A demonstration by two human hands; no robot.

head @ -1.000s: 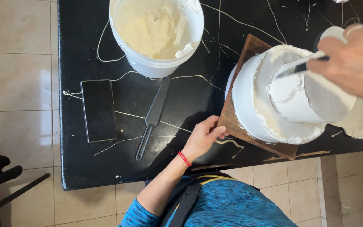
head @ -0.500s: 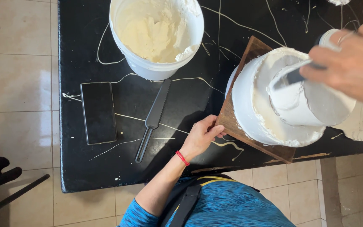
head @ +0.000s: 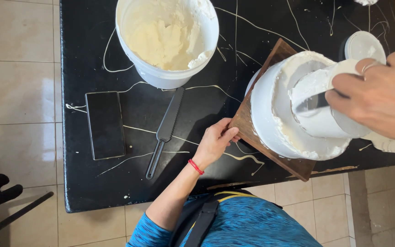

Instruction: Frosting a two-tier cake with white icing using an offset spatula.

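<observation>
A white two-tier cake (head: 270,114) stands on a brown wooden board (head: 303,167) on the black table (head: 115,187). My left hand (head: 216,142), with a red band at the wrist, grips the board's near-left edge. My right hand (head: 382,103) holds a metal spatula (head: 309,104) flat against the cream-coated side of the upper tier (head: 318,80). Rough cream lies on the top of the lower tier around it.
A white bucket (head: 161,78) of cream stands at the back, left of the cake. A black serrated knife (head: 165,130) and a dark phone (head: 105,124) lie left of my hand. A white round lid (head: 364,45) sits behind the cake. Tiled floor surrounds the table.
My right hand has slid the spatula a little to the left along the upper tier's side. My left hand keeps its hold on the board.
</observation>
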